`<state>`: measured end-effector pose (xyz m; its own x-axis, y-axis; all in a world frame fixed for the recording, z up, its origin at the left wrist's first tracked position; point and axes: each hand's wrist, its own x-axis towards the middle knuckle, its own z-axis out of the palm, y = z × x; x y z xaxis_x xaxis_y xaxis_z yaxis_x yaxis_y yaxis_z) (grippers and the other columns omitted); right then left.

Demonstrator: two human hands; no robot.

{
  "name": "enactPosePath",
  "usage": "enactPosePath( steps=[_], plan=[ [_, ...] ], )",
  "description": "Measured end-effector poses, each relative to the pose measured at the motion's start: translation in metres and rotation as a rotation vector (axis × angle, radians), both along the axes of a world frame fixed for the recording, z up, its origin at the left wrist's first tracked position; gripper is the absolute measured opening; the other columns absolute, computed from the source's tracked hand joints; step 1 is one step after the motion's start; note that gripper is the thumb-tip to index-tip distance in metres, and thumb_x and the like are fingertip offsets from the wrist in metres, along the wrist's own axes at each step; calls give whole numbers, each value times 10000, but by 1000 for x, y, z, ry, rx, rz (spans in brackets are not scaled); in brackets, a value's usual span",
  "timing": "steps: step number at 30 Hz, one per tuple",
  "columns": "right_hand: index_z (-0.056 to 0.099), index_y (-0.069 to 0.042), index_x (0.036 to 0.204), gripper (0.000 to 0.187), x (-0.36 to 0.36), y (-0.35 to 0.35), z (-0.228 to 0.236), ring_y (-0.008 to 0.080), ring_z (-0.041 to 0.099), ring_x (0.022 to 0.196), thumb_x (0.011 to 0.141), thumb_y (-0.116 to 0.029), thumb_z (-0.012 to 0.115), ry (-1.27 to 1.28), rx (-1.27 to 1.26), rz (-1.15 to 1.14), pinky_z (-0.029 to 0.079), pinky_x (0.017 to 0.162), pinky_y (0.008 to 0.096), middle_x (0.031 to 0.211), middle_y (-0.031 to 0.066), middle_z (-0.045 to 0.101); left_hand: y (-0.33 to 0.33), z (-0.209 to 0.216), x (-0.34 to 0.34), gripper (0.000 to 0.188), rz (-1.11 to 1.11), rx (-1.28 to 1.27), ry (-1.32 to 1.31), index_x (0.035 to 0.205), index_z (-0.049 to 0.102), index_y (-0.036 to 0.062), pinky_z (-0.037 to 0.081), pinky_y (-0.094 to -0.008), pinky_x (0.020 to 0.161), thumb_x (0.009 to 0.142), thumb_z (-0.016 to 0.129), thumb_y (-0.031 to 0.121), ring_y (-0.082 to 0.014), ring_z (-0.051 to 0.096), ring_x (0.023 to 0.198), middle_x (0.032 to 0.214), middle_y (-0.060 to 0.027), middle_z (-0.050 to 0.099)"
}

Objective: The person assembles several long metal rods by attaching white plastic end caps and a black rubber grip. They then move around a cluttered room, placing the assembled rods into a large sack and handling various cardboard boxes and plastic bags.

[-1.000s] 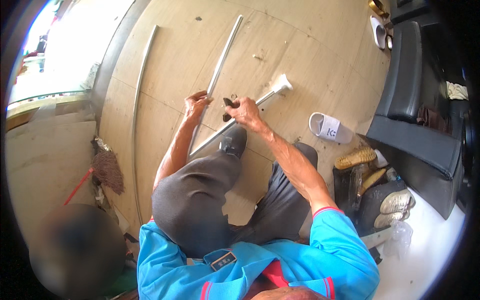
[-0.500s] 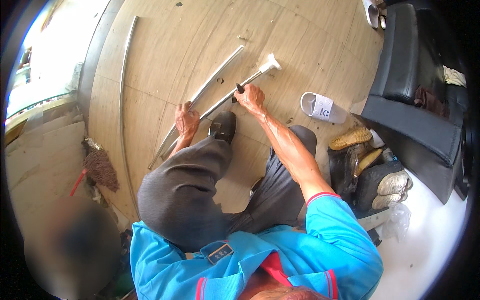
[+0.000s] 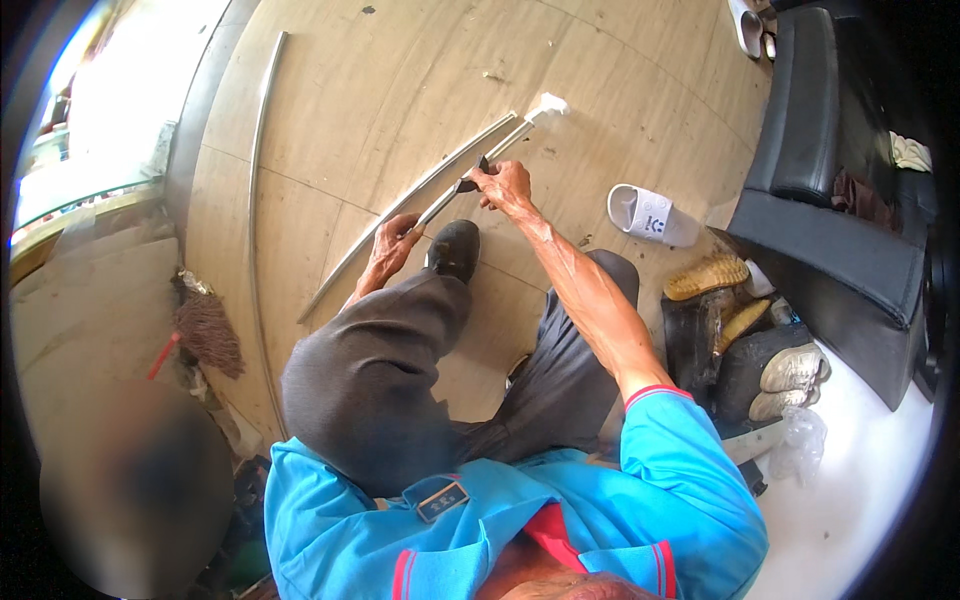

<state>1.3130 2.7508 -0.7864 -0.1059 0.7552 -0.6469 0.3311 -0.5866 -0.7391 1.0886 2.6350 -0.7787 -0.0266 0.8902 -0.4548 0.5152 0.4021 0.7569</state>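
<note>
A slim metal rod [image 3: 504, 144] with a white fitting [image 3: 549, 106] at its far end slants across in front of me, above the floor. My left hand [image 3: 392, 248] has its fingers closed around the near end of this rod. Farther up it, my right hand [image 3: 503, 187] pinches a small dark piece [image 3: 467, 185] against the rod; its exact kind is unclear. A long thin metal strip [image 3: 340, 273] lies alongside to the left, passing by my left hand, which partly covers it.
Another long strip [image 3: 256, 150] runs along the floor at left, near a brown mop head [image 3: 208, 332]. To the right are a white slipper [image 3: 648, 214], several worn shoes [image 3: 707, 277] and a black sofa [image 3: 830, 250]. My dark shoe [image 3: 455, 250] stands just below the rod.
My left hand has moved right, off the neighbouring strip and onto the rod's near end. The rod's white end has shifted slightly up and right. My right hand keeps hold of the dark piece.
</note>
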Motion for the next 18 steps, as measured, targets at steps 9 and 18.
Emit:
enactPosePath(
  steps=[9,18],
  plan=[
    [673,63,849,354,-5,-12,0,148,633,466,799,-285,709,91,19,83,511,395,269,671,111,669,32,28,31,368,132,-327,-268,989,641,-33,453,-328,556,895,597,320,-148,555,600,648,-73,599],
    [663,72,824,315,100,51,29,138,630,482,814,-241,694,46,191,-167,499,401,247,682,116,670,15,30,10,413,-139,45,165,840,653,-13,389,-333,545,805,707,394,-142,478,598,621,-75,547]
  ],
)
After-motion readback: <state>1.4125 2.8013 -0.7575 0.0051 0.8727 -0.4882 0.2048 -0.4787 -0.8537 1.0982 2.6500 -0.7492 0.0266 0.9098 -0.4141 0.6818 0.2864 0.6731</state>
